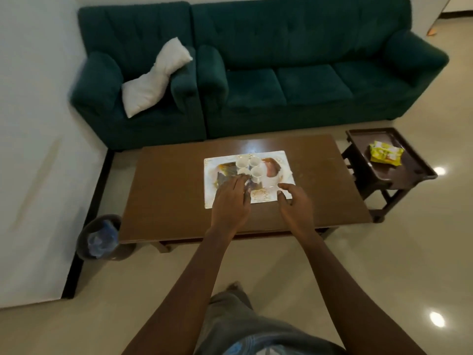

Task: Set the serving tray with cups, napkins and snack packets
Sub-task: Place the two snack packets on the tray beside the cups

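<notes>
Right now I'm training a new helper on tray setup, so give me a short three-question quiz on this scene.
1. True or false: the white cups on the serving tray stand in one straight row.
2. How many cups are there?
3. The yellow snack packet lies: A) on the tray, B) on the side table, C) on the green sofa.

Key:
1. False; they form a cluster, two by two.
2. Four.
3. B. The left hand reaches over the tray; the right hand hovers open at its near edge.
</notes>
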